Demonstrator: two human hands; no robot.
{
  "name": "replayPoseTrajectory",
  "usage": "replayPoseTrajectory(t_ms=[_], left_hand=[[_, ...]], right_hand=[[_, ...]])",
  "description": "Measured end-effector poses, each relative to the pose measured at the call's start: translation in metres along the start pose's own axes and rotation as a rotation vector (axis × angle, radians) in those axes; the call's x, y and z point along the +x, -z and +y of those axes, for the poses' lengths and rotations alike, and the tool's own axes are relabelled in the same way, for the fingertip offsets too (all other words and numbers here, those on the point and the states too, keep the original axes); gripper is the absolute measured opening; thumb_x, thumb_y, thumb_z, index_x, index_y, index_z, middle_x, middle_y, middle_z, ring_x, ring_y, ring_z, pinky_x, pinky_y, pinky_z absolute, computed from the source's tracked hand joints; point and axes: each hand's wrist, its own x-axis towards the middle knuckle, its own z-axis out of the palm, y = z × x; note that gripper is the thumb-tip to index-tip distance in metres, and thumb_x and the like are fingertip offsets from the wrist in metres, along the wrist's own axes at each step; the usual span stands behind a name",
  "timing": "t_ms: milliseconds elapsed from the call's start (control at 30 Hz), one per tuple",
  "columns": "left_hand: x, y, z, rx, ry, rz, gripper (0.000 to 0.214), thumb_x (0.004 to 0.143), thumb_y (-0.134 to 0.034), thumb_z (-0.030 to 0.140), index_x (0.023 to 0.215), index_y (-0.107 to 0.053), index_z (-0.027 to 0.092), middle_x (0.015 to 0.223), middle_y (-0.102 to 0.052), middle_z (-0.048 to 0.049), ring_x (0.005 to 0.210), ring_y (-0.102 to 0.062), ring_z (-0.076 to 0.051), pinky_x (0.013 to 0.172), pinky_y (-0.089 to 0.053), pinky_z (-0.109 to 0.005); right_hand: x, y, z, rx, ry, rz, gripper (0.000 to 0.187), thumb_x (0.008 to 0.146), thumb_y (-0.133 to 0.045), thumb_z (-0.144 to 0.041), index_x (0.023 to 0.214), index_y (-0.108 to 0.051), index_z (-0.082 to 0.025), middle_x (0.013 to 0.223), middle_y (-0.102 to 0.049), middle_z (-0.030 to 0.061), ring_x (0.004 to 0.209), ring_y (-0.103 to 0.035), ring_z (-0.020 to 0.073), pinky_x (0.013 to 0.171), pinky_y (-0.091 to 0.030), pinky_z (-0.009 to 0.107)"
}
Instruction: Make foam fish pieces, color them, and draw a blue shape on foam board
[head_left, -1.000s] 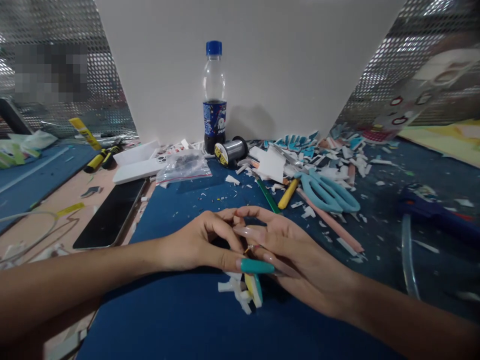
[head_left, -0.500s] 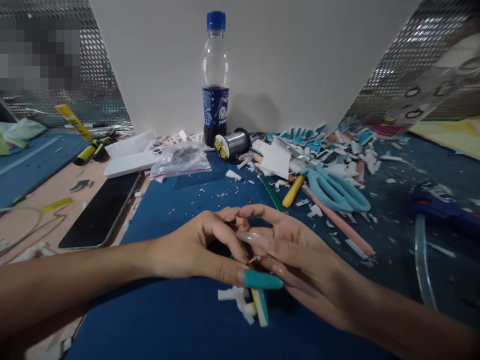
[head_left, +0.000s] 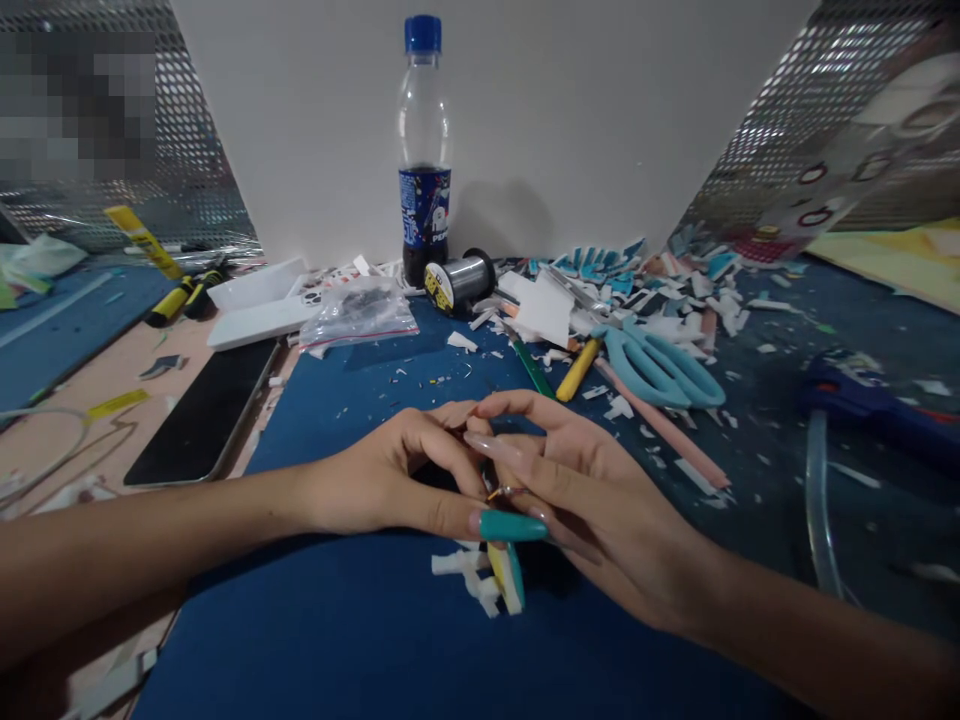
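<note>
My left hand point(head_left: 409, 480) and my right hand point(head_left: 577, 480) meet over the blue mat point(head_left: 330, 620). Between their fingertips shows a thin wire point(head_left: 504, 492), with an orange-yellow end and a twisted, shiny part. The left thumb, with a long teal nail, lies under the wire, and its fingers curl inward. My right hand has its long-nailed thumb and fingers closed in on the wire's other side. Just below the hands sits a small foam piece in yellow, white and teal point(head_left: 506, 578), beside white scraps point(head_left: 469, 572). Parts of the held wire are hidden by fingers.
A cola bottle point(head_left: 424, 150) and a solder wire spool point(head_left: 461, 283) stand at the back. Light blue scissors point(head_left: 660, 365), a yellow-handled tool point(head_left: 578, 370) and foam scraps lie right of centre. A glue gun point(head_left: 862, 390) is far right, a phone point(head_left: 202, 415) left.
The view has shifted slightly, so the surroundings sit a little higher and further left. Both hands keep nearly the same pose around the wire.
</note>
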Motion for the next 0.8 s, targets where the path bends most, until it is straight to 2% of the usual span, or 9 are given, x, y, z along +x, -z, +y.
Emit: replayPoseTrajectory(t_ms=[233,500,667,800], left_hand=[[0.0016,0.0005,0.0003,0.017,-0.025,-0.027,0.013,0.070,-0.068,0.003,0.066,-0.069,0.015,0.081,-0.061,-0.0014,0.081,-0.059,-0.011,0.080,-0.047,-0.024],[0.0017,0.0001,0.0020,0.057,-0.029,-0.060,0.015,0.070,-0.067,0.001,0.065,-0.068,0.015,0.080,-0.062,-0.0015,0.081,-0.058,-0.012,0.082,-0.045,-0.025],[0.0004,-0.0002,0.0017,0.084,-0.046,-0.047,0.014,0.070,-0.068,0.003,0.064,-0.067,0.015,0.077,-0.059,0.0004,0.084,-0.055,-0.011,0.083,-0.043,-0.023],[0.0007,-0.0002,0.0010,0.121,-0.030,-0.032,0.012,0.069,-0.069,0.004,0.066,-0.069,0.015,0.075,-0.059,0.0014,0.078,-0.055,-0.009,0.087,-0.042,-0.025]], right_hand=[[-0.0015,-0.0011,0.0001,-0.046,0.034,0.003,0.013,0.085,-0.057,-0.025,0.097,-0.053,-0.023,0.046,-0.042,-0.0092,0.035,-0.028,0.0030,0.036,-0.025,0.015],[-0.0013,-0.0031,-0.0016,-0.057,0.056,-0.008,0.007,0.087,-0.053,-0.018,0.094,-0.054,-0.020,0.043,-0.045,-0.0097,0.032,-0.030,-0.0001,0.035,-0.028,0.009],[-0.0015,-0.0016,0.0001,-0.048,0.072,0.005,0.008,0.086,-0.056,-0.017,0.092,-0.053,-0.019,0.045,-0.048,-0.0099,0.030,-0.032,-0.0013,0.032,-0.028,0.007],[-0.0022,0.0002,0.0009,-0.047,0.095,0.004,0.008,0.086,-0.056,-0.017,0.092,-0.051,-0.019,0.046,-0.049,-0.0102,0.030,-0.035,-0.0017,0.032,-0.030,0.006]])
